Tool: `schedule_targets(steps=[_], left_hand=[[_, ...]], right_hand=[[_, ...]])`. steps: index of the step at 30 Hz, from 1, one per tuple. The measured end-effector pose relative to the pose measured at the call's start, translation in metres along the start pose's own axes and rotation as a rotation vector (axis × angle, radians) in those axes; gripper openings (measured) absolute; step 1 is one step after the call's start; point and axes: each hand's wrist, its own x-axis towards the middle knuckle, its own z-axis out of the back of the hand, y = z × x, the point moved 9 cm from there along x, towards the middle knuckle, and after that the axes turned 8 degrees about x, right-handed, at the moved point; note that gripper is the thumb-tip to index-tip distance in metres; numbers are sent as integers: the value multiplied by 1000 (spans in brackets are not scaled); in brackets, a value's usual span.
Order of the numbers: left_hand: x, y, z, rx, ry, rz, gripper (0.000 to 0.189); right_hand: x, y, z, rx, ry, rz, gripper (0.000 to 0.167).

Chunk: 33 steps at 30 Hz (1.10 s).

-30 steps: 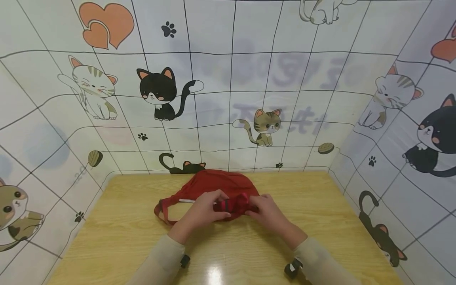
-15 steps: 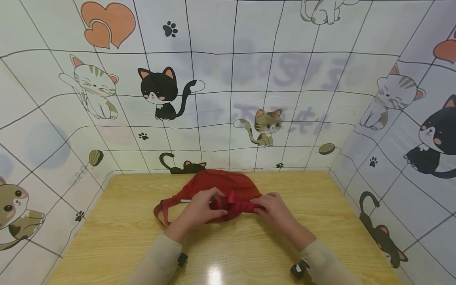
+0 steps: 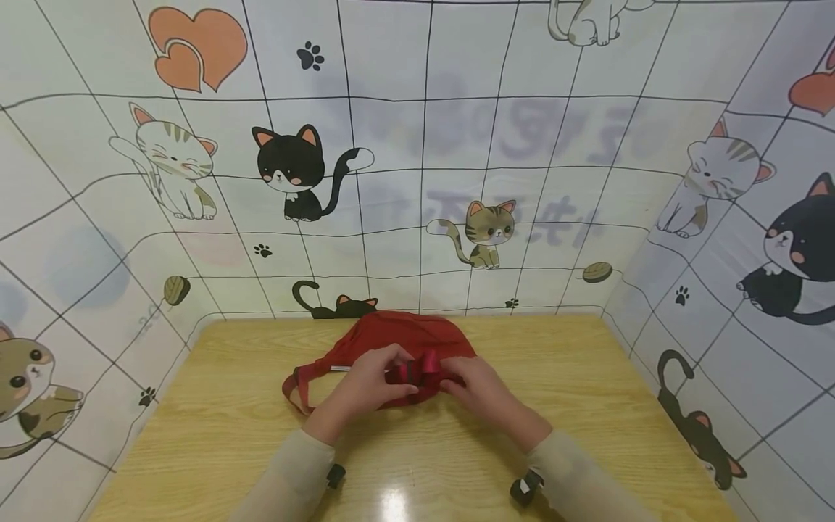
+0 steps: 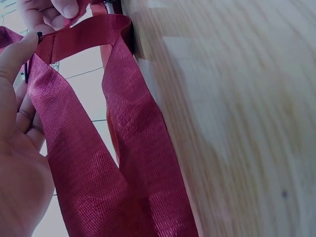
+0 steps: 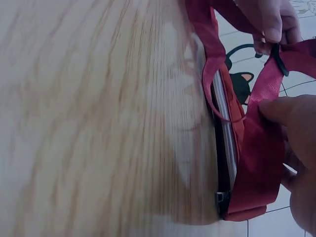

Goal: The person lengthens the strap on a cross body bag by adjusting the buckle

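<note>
A red waist bag (image 3: 411, 332) lies towards the back of the wooden table, its strap (image 5: 259, 143) looping out in front. My left hand (image 3: 368, 380) pinches the strap at a black slide buckle (image 5: 280, 60), thumb and fingers on either side. To its right, my right hand (image 3: 481, 386) pinches the same strap between thumb and fingers. A small loop of webbing stands up between both hands. In the left wrist view, two lengths of strap (image 4: 84, 148) hang towards the camera. The bag's light zip (image 5: 224, 123) shows in the right wrist view.
The table (image 3: 561, 391) has a pale wood grain. Behind and at both sides stand white cloth walls (image 3: 391, 145) with black grid lines and cartoon cats. A strap loop (image 3: 296, 391) lies left of the hands.
My right hand slid right along the strap, stretching it out, then came back left close to the buckle. My left hand moved slightly left, keeping its pinch on the strap. The bag stayed in place.
</note>
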Motion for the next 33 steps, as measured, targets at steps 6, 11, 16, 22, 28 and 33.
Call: schedule_targets(steps=[6, 11, 16, 22, 28, 33], left_hand=[[-2, 1, 5, 16, -10, 9, 43], [-1, -1, 6, 18, -29, -19, 43], [-1, -4, 6, 5, -32, -30, 42], [0, -8, 6, -1, -25, -46, 42], [0, -7, 5, -1, -19, -51, 42], [-2, -9, 8, 18, -26, -66, 44]], right_hand=[[-6, 1, 11, -95, -55, 51, 31], [-14, 2, 25, -266, -73, 48, 30], [-8, 1, 20, -153, -31, -33, 28], [5, 3, -3, 263, 35, -107, 34], [8, 4, -4, 342, 7, -133, 27], [4, 4, 5, 296, 0, -87, 26]])
